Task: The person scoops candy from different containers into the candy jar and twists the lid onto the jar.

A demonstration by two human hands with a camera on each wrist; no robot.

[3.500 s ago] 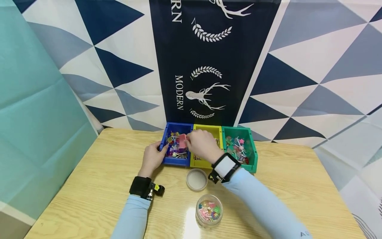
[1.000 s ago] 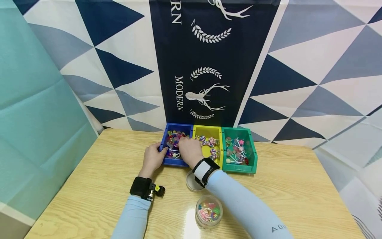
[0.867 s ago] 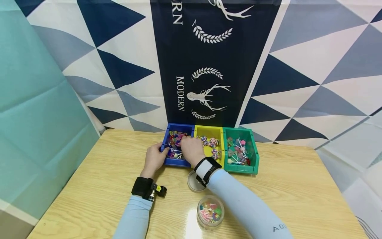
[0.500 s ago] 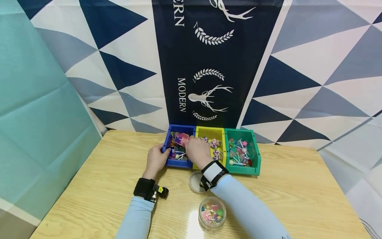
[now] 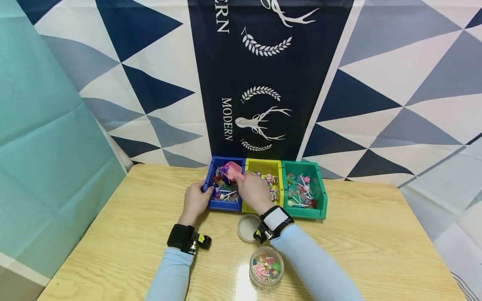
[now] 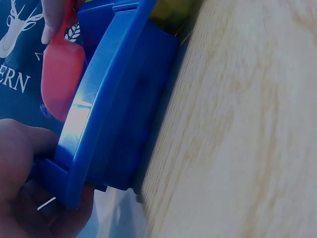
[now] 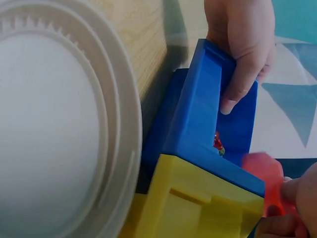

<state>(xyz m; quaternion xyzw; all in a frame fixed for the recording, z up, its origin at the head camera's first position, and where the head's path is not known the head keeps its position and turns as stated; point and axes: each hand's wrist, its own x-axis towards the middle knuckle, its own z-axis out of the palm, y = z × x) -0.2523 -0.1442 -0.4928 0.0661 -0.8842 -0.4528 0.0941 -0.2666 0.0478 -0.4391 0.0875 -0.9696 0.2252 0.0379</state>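
My right hand (image 5: pixel 254 190) grips the handle of a pink scoop (image 5: pixel 235 168) over the back of the blue bin (image 5: pixel 224 205). Purple candy shows at the scoop's edge; what lies inside it is hard to make out. With thumb inside and fingers outside, my left hand (image 5: pixel 196 201) holds the blue bin's left wall. Wrapped candies and lollipops lie in that bin. In the left wrist view the scoop (image 6: pixel 62 74) hangs above the bin's rim (image 6: pixel 106 64). The right wrist view has the scoop (image 7: pixel 265 168) blurred, beside the left thumb (image 7: pixel 240 87).
A yellow bin (image 5: pixel 263 165) with swirl lollipops adjoins the blue one, then a green bin (image 5: pixel 307 213) with mixed candies. In front lie a round lid (image 5: pixel 248 228) and a clear jar (image 5: pixel 265 267) partly filled with candy. A patterned cloth (image 5: pixel 162 75) hangs behind.
About a second ago my right hand was low in the blue bin, the scoop hidden. It has risen and shifted right, bringing the scoop into view. My left hand keeps its hold.
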